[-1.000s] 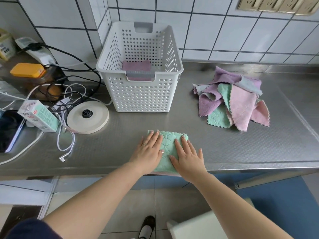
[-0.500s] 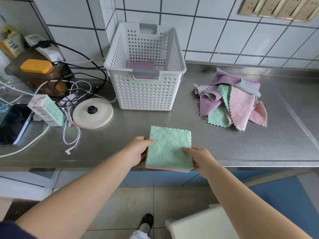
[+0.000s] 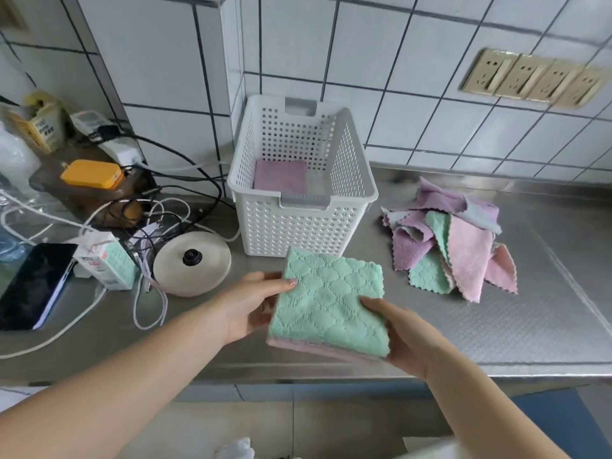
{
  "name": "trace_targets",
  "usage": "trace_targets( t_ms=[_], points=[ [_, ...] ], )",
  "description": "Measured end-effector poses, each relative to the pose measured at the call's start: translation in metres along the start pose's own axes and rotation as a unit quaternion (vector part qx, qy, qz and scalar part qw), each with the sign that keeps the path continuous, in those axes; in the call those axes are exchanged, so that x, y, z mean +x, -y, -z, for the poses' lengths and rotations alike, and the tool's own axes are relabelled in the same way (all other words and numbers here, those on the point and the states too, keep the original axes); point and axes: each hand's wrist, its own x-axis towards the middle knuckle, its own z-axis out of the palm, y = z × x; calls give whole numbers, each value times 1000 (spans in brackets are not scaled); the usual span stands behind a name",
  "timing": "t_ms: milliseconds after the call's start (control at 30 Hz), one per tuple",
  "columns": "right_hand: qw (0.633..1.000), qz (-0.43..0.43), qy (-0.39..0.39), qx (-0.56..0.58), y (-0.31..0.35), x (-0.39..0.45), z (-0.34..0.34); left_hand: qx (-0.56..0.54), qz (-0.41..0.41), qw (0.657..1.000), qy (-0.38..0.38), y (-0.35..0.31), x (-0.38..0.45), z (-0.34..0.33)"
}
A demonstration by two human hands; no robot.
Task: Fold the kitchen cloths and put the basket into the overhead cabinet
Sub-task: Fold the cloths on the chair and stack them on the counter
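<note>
A folded green cloth [image 3: 328, 303] with a pink underside is held above the steel counter's front edge. My left hand [image 3: 251, 306] grips its left side and my right hand [image 3: 400, 336] grips its lower right corner. Just behind it stands the white perforated basket [image 3: 298, 226] against the tiled wall, with a folded purple cloth [image 3: 280, 175] lying flat on its bottom. To the right lies a loose pile of unfolded cloths [image 3: 453, 236] in purple, pink, green and grey.
Left of the basket sit a round kettle base [image 3: 192, 268], tangled cables [image 3: 155, 207], a small carton [image 3: 106, 263], a phone [image 3: 33, 286] and a yellow box [image 3: 91, 173]. Wall sockets [image 3: 533, 79] are at upper right. The steel counter [image 3: 530, 309] extends right.
Both hands went from pressing the green cloth flat on the counter to gripping its sides and lifting it toward the basket. My view tilted upward.
</note>
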Motion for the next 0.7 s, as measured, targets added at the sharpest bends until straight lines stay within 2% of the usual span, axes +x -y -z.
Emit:
trace_targets(
  t_ms=[133, 333, 533, 633, 700],
  points=[
    [997, 51, 23, -48, 30, -15, -25, -8, -38, 999, -2, -31, -23, 8],
    [990, 115, 13, -86, 63, -20, -50, -21, -79, 997, -1, -67, -37, 15],
    [981, 177, 23, -77, 111, -16, -65, -17, -128, 991, 20, -114, -23, 17],
    [973, 224, 2, -64, 146, -5, -75, 3, -156, 987, 42, -149, -7, 14],
    [970, 241, -18, -39, 167, 5, -82, -9, -168, 985, 26, -171, 3, 11]
  ],
)
